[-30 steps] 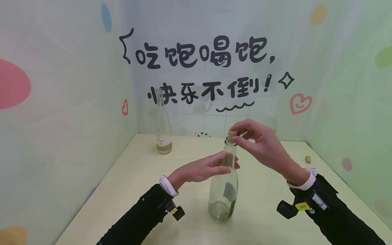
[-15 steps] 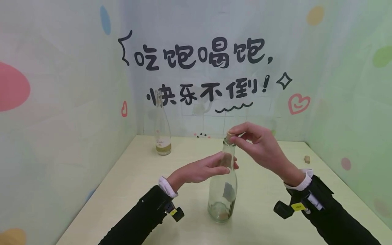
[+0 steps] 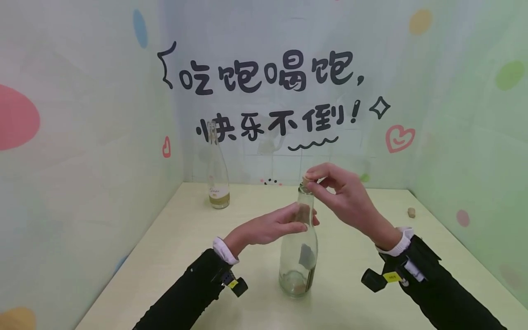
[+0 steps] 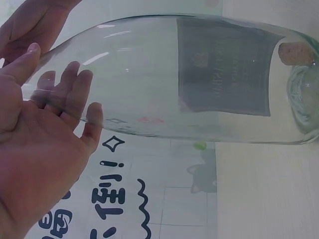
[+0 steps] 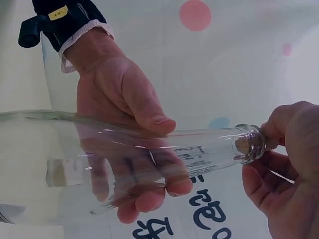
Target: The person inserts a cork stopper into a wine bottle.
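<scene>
A clear glass bottle (image 3: 298,256) stands upright on the table, a dark label on its side. My left hand (image 3: 272,225) wraps the bottle's neck from the left, thumb in front and fingers behind. At the mouth, my right hand (image 3: 344,195) pinches a cork (image 3: 306,180) between thumb and fingers. Through the glass in the right wrist view, the lower end of this cork (image 5: 242,145) shows inside the neck. Another cork (image 4: 295,53) lies inside the bottle at its bottom, seen in the left wrist view.
A second clear bottle (image 3: 218,183) with a white and gold label stands at the back left of the table (image 3: 173,256). Near the right edge lies a loose cork (image 3: 411,212). Printed walls close off the back and both sides.
The right hand has shifted slightly left, and its cork now sits a little lower in the bottle's mouth. The left hand keeps its hold on the neck.
</scene>
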Demonstrator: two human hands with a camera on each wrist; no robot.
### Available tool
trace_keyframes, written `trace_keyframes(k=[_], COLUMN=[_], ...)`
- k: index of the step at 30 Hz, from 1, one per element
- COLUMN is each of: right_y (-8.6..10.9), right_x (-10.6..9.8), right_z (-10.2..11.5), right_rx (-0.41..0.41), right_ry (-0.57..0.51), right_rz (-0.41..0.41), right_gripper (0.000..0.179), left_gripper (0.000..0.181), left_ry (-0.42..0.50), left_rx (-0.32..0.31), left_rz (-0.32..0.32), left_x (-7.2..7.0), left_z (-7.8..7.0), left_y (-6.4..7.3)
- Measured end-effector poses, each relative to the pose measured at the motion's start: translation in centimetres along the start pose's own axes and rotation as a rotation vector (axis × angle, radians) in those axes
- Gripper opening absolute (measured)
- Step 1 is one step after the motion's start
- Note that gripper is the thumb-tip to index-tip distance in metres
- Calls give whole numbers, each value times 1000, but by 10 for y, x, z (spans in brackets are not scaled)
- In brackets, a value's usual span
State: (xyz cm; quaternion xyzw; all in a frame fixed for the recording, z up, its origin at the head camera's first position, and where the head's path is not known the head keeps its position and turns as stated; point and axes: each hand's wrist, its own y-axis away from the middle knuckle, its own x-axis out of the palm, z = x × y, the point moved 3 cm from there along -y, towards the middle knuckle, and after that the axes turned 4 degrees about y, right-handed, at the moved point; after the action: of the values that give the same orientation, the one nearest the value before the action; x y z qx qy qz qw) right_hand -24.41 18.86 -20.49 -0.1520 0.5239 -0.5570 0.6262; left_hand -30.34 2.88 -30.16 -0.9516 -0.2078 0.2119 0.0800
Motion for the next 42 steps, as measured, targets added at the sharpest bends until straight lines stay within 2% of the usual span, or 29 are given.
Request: trace_keyframes(k=[16,23,36,42], right_y=[1,-1,-3,-3], right_x=[-1,-1,2,2], right_z=[-1,1,0,3], right_rx=[15,-27,-32,-31], right_ry=[138,199,226,250], right_rz=[-26,-42,-49,-44], right_gripper=[11,9,8,4], left_gripper=[48,46,46,49], left_ry=[-13,-36,-60,-54], left_rx=[-37,-28,-53,-43], left_rz=[-9,-18,-14,3], left_x=[0,-1,-3,-4], left_z=[0,0,-4,-5], left_y=[-2,-4,-4,-3])
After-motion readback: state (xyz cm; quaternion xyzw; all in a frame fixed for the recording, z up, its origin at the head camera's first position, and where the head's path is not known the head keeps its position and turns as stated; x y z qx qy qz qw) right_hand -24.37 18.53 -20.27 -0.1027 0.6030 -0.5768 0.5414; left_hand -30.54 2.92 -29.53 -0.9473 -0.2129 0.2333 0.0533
